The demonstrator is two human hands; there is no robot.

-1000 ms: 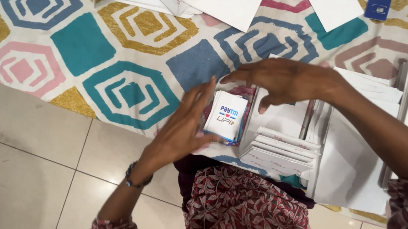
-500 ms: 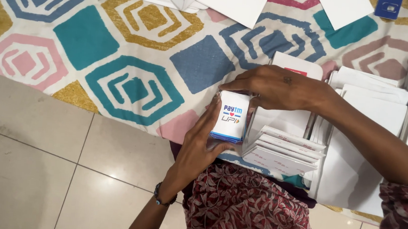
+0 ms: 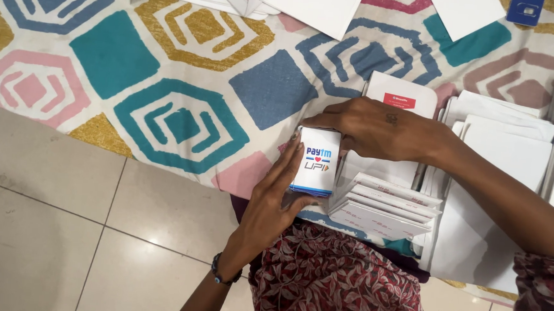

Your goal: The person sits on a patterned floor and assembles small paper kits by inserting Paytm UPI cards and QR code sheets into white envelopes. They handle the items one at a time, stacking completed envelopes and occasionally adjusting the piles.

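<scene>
Fingers of the left hand point(image 3: 273, 204) and right hand point(image 3: 373, 126) clamp a small stack of white printed cards point(image 3: 315, 170) at the patterned cloth's point(image 3: 185, 71) near edge. Squared so far; white folded envelopes point(image 3: 381, 205) to the right remain.

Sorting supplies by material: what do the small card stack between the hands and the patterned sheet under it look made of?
Card stack: likely glossy printed paper card, thin layered edges showing. Patterned sheet: seemingly woven cloth, matte and draped over the edge.
</scene>
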